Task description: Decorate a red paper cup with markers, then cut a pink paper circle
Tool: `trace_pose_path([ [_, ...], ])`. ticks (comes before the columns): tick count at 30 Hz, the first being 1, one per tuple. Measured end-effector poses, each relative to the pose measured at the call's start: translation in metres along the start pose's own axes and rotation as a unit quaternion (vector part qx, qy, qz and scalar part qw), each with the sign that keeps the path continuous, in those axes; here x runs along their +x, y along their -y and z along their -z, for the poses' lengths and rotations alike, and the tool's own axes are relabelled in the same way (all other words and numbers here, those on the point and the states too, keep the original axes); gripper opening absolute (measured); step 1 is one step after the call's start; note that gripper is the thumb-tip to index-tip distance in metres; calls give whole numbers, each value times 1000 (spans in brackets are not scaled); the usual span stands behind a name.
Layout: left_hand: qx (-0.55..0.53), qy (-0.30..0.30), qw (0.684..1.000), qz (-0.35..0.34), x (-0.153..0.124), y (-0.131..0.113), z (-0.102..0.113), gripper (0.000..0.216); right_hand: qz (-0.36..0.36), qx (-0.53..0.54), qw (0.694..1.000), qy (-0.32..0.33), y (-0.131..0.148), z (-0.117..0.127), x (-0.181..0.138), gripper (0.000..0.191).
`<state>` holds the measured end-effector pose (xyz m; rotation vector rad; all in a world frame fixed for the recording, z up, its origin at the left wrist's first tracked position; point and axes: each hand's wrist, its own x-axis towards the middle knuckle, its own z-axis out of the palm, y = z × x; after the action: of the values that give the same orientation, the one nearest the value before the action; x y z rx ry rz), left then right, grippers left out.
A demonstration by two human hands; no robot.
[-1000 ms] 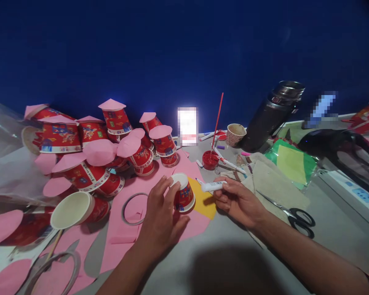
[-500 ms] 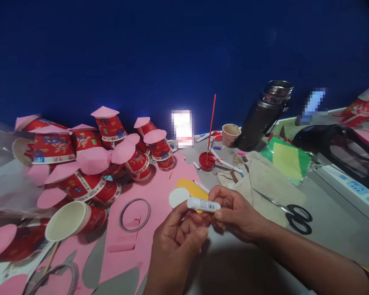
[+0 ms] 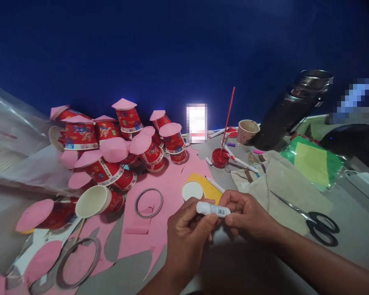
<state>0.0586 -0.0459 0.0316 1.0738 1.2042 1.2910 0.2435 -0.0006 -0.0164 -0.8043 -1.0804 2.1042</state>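
Note:
A small white glue stick (image 3: 207, 207) with a barcode label lies crosswise between my hands in the head view. My left hand (image 3: 187, 229) closes round its left part, the thumb pressing on the near side. At the other end, my right hand (image 3: 249, 215) pinches the stick between thumb and fingers. Just behind them are a round white lid-like disc (image 3: 193, 190), yellow paper (image 3: 211, 189) and a white marker (image 3: 214, 184). Pink paper (image 3: 169, 180) spreads out left of my hands, with a roll of tape (image 3: 137, 203) on it.
Several red paper cups (image 3: 81, 134) with pink cone tops crowd the left. Black-handled scissors (image 3: 321, 229) lie on a beige cloth (image 3: 283, 184) at right. Behind stand a red paint pot (image 3: 220, 159) with a stick, a paper cup (image 3: 247, 132) and a dark thermos (image 3: 284, 114).
The view has turned left, so the scene sits further right. My left thumb has come up against the glue stick, while both hands keep hold of it.

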Motion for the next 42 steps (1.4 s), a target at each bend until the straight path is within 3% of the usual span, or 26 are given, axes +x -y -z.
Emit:
trace_pose_path([
  [12,-13,30,999,35,1,-1,3,17,-17,34,997,70,-5,0,3,56],
  [18,47,11,997,67,4,-5,6,21,-19,-29,999,19,-1,-4,2,58],
  [23,61,14,996,65,2,-5,7,25,-32,-58,998,13,5,-7,0,57],
  [42,-28,82,992,91,1,1,10,32,-58,38,988,136,-6,-1,3,60],
])
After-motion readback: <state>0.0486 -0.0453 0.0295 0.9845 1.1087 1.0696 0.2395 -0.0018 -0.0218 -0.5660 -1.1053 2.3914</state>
